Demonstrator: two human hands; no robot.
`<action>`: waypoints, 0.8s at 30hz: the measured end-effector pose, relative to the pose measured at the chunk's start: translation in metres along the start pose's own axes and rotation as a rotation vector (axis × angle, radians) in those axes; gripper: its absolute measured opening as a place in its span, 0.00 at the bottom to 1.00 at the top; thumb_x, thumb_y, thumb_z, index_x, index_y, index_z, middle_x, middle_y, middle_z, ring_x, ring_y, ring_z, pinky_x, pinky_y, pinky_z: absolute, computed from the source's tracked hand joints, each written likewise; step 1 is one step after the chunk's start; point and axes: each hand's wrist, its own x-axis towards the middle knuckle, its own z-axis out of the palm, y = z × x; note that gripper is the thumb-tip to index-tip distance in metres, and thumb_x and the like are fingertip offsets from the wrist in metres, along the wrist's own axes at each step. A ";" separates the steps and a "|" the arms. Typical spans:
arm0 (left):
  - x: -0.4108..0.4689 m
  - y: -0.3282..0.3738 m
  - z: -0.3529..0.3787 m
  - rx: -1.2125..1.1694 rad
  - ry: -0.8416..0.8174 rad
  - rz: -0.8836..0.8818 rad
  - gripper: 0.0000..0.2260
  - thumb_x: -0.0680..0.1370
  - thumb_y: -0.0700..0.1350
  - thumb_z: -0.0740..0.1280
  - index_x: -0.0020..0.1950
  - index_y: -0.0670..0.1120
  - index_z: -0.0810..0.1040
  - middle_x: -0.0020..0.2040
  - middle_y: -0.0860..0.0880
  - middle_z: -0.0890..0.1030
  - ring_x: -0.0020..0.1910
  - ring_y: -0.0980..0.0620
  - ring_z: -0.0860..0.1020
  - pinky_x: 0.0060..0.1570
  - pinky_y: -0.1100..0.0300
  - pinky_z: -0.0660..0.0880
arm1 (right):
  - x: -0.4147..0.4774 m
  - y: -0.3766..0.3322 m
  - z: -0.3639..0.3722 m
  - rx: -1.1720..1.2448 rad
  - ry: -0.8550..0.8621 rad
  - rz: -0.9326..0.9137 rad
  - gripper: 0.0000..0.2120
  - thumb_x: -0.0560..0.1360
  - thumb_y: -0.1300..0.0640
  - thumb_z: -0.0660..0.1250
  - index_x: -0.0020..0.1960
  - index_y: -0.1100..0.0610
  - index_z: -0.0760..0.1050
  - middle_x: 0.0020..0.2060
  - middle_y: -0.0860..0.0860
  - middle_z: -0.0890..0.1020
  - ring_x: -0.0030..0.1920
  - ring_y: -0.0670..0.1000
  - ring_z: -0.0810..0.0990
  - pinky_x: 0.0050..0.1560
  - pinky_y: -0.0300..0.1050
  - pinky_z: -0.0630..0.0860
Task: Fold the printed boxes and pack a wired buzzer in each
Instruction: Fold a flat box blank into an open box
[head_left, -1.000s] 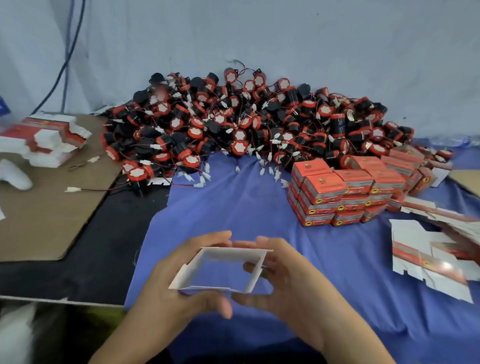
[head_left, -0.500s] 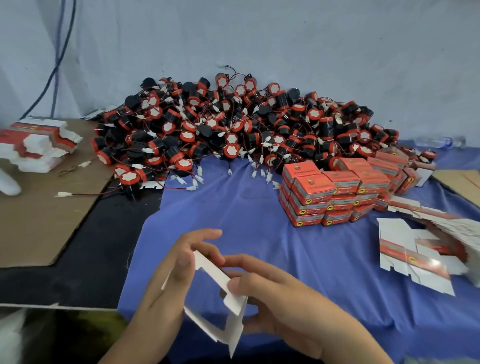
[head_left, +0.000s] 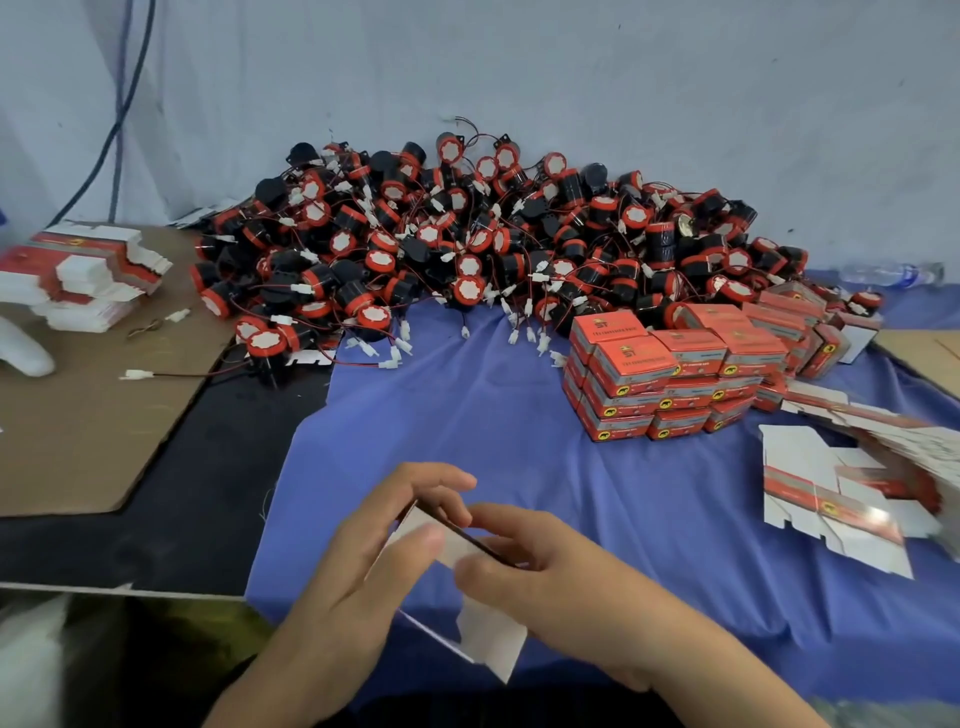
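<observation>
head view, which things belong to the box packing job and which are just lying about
Job: half-folded white card box; heap of black-and-red wired buzzers; stacked red printed boxes; flat printed blanks.
Lying about: brown cardboard sheet; clear plastic bottle; dark wall cable.

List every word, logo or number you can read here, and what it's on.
"ST", it seems: on the tops of the folded orange boxes.
Small print under it: too blurred to read.
On the box fronts, yellow emblems: no legible text.
Nothing readable on the flat box blanks or the buzzers.
</observation>
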 end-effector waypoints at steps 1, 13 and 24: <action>0.003 0.004 0.000 -0.049 -0.007 -0.008 0.21 0.75 0.67 0.62 0.57 0.56 0.81 0.48 0.47 0.82 0.51 0.54 0.81 0.54 0.65 0.74 | 0.000 0.001 -0.001 0.005 0.012 -0.012 0.13 0.80 0.54 0.63 0.60 0.40 0.79 0.47 0.51 0.83 0.38 0.45 0.74 0.40 0.36 0.73; -0.002 -0.015 -0.015 -0.185 0.024 -0.211 0.29 0.72 0.67 0.69 0.68 0.53 0.78 0.59 0.47 0.82 0.61 0.46 0.80 0.60 0.46 0.75 | -0.007 0.003 -0.013 0.584 0.081 0.054 0.09 0.73 0.52 0.75 0.50 0.55 0.84 0.47 0.52 0.84 0.48 0.51 0.83 0.45 0.46 0.82; -0.004 -0.008 -0.006 0.096 0.102 0.057 0.16 0.76 0.52 0.63 0.63 0.57 0.78 0.61 0.50 0.80 0.62 0.46 0.78 0.58 0.63 0.74 | -0.007 0.026 0.012 0.537 0.268 -0.140 0.19 0.72 0.46 0.75 0.62 0.46 0.81 0.57 0.50 0.86 0.54 0.50 0.85 0.54 0.43 0.80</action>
